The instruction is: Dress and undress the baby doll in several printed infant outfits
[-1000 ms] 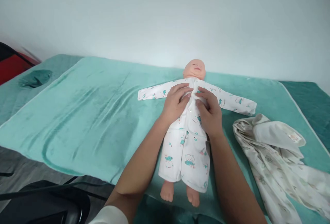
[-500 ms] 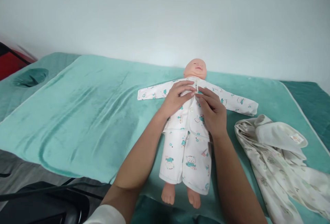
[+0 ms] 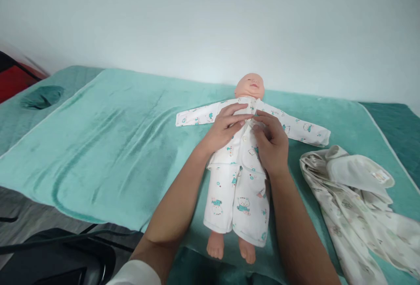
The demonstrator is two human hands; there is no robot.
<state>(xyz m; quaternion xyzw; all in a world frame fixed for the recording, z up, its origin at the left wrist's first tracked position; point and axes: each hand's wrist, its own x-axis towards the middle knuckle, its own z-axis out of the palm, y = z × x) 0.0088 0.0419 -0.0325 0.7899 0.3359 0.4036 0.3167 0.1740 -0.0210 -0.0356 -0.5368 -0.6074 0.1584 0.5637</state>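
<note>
A baby doll (image 3: 250,84) lies on its back, head toward the wall, with bare feet at the near end. It wears a white printed button-up shirt (image 3: 226,157) and matching trousers (image 3: 219,199). My left hand (image 3: 225,128) rests on the chest from the left, its thumb and index finger pinching the shirt's front edge. From the right, my right hand (image 3: 272,140) pinches the other side of the front opening with curled fingers. The fingertips of both hands meet at the upper chest and hide what lies between them. A pale button (image 3: 244,138) shows just below.
A turquoise sheet (image 3: 138,145) covers the massage bed, which has a face hole (image 3: 42,96) at the far left. Crumpled printed cloth (image 3: 352,197) lies to the right of the doll. A black object (image 3: 55,258) stands at the lower left. A white wall (image 3: 210,26) rises behind.
My left index finger has stretched further right across the shirt opening, and my right fingertips have shifted slightly. Both hands stay at the upper chest. The view has shifted a little.
</note>
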